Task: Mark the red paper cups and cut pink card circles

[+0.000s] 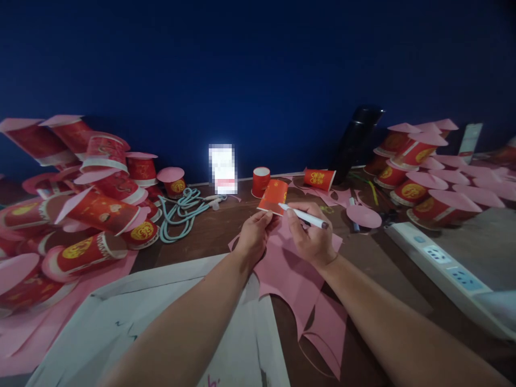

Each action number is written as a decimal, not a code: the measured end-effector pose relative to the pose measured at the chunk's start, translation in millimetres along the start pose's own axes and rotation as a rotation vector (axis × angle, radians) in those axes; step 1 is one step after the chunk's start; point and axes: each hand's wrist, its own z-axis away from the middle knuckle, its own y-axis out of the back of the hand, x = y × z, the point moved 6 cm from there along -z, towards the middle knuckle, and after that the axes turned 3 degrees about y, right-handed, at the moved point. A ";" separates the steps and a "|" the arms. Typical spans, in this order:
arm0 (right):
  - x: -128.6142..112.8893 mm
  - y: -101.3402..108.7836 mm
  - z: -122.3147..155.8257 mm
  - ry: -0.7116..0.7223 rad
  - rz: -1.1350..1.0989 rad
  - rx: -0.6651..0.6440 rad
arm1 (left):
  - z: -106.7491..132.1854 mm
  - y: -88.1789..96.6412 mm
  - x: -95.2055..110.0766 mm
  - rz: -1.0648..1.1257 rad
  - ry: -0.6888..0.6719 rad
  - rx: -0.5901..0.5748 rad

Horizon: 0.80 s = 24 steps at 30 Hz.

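My left hand (255,236) is closed on the near rim of a red paper cup (276,194) with gold print, which is tilted with its base pointing away. In my right hand (313,234) is a white marker (306,216) with a dark end, its tip close to the cup's side; whether it touches I cannot tell. Beneath both hands lie pink paper sheets (290,269) with curved pieces cut out. Just behind the held cup stands another red paper cup (258,185), upright. A third red cup (320,178) lies on its side farther right.
Piles of red cups (107,204) with pink paper discs crowd the left, and more cups (419,150) the right. A teal cord (183,215), lit phone (223,169), black flask (355,142) and power strip (443,269) surround the work area. White board (169,322) lies in front.
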 end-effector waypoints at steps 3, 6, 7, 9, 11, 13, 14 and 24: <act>-2.6 -4.2 -0.5 0.019 0.021 -0.047 | 0.1 -2.1 -1.4 -0.018 -0.006 -0.031; -3.1 -7.7 -0.8 0.033 0.048 -0.083 | 0.1 -2.9 -2.9 -0.049 0.000 -0.044; -2.6 -8.1 -0.9 0.031 0.058 -0.085 | 0.0 -2.6 -2.8 -0.053 -0.003 -0.041; -1.1 -7.8 -0.8 0.022 0.074 -0.079 | -0.4 -1.7 -2.2 -0.047 -0.008 -0.029; 0.0 -8.5 -0.5 0.015 0.069 -0.097 | -0.7 -1.1 -1.8 -0.030 -0.001 -0.021; 0.1 -9.0 -0.2 0.013 0.053 -0.118 | -0.3 -1.3 -1.4 -0.014 0.014 -0.021; 0.0 -8.4 -0.2 0.012 0.046 -0.117 | 0.3 -1.5 -1.1 -0.006 0.023 -0.021; 0.1 2.7 -2.7 -0.010 0.038 0.015 | 4.2 3.2 1.9 0.129 0.088 0.048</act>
